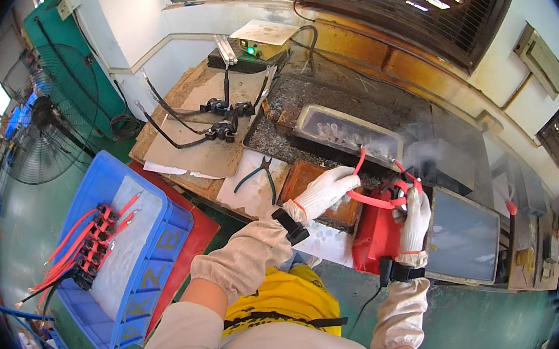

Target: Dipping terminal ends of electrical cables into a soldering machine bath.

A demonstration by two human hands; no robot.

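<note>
Both my hands wear white gloves. A thick red cable (374, 200) loops between them, and my left hand (328, 193) closes its fingers on its left part. My right hand (415, 223) grips the cable's right side; the thing at its fingertips is partly hidden. Two red cable ends (360, 159) rise toward the near rim of a long rectangular metal pot (300, 130) with a silvery, smoking surface. Whether the tips touch that surface I cannot make out. Below the cable stands a red box-like thing (369, 233), close to my right hand.
Green-handled pliers (265, 169) lie left of my left hand. Black parts with cables (224, 129) sit on cardboard behind them. A blue bin (181, 243) with red cables (99, 238) stands at left, near a fan (49, 120). A grey panel (463, 237) is at right.
</note>
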